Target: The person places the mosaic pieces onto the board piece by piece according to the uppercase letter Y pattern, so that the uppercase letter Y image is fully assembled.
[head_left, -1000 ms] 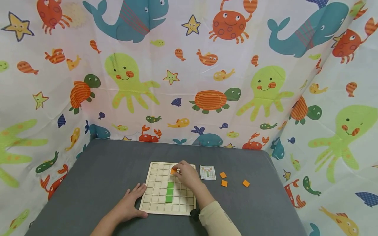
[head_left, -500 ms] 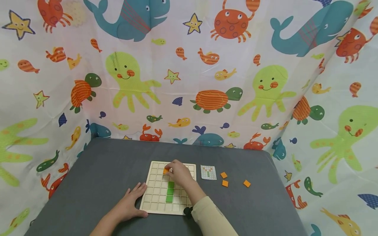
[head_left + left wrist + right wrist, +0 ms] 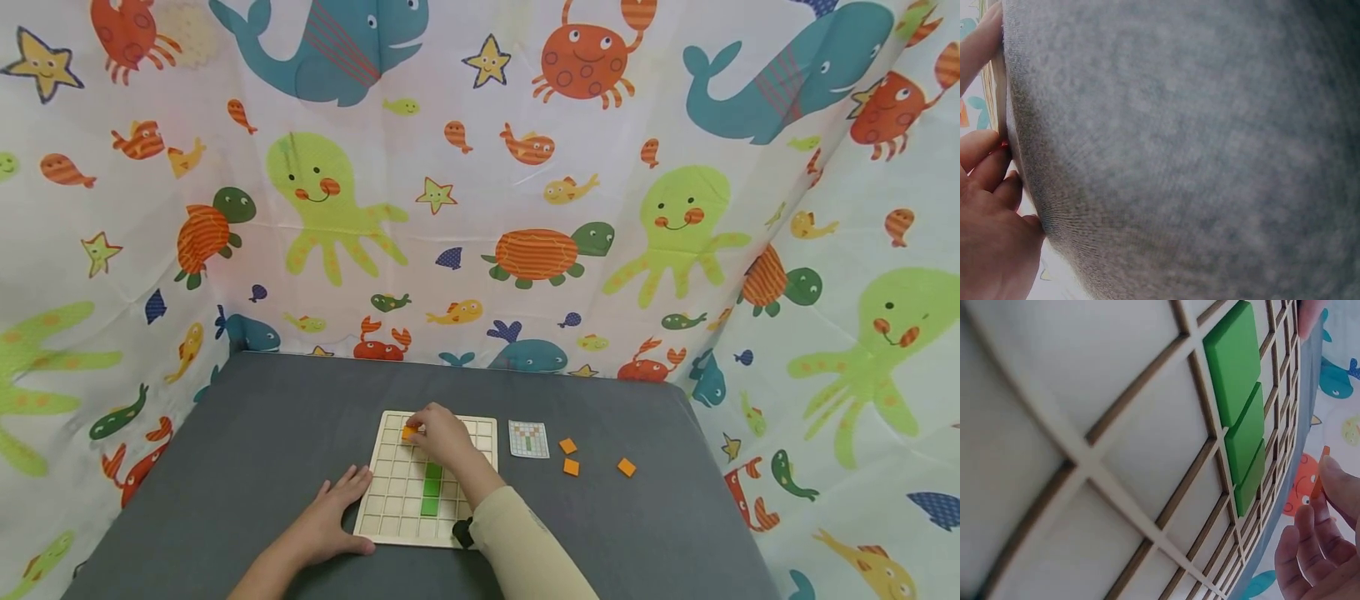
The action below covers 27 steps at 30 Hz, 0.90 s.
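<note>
Right hand (image 3: pixel 442 437) pinched orange tile (image 3: pixel 408 434) near far-left corner of grid board (image 3: pixel 407 483); left hand (image 3: pixel 330 518), spread, braced left edge, presumably for steadiness.

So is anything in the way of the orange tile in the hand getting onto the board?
Nothing I can see. The right hand pinches the orange tile at the far part of the board; the green tiles sit off to the near side. The hand hides some of the board, so I can't check there.
</note>
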Each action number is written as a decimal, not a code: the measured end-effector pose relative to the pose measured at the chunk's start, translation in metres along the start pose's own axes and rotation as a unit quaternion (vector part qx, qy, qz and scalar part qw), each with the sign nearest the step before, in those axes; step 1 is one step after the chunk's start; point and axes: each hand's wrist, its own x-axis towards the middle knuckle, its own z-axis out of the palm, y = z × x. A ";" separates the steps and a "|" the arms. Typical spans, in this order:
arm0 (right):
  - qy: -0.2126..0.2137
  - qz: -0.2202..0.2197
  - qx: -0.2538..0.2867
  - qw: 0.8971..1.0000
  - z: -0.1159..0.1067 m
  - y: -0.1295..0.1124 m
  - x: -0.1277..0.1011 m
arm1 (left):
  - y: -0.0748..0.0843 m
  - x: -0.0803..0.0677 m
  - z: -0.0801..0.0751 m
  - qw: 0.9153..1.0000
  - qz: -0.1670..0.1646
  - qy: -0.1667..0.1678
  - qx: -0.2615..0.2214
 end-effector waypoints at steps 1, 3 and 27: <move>-0.003 0.002 -0.001 1.000 0.001 -0.001 0.001 | 0.000 0.000 0.000 1.000 0.000 0.000 0.001; -0.009 0.006 -0.007 1.000 0.002 -0.002 0.004 | 0.000 0.000 0.000 1.000 0.000 -0.001 0.004; -0.030 0.036 -0.065 0.997 0.021 -0.007 0.014 | -0.003 0.001 0.001 1.000 0.004 0.005 0.000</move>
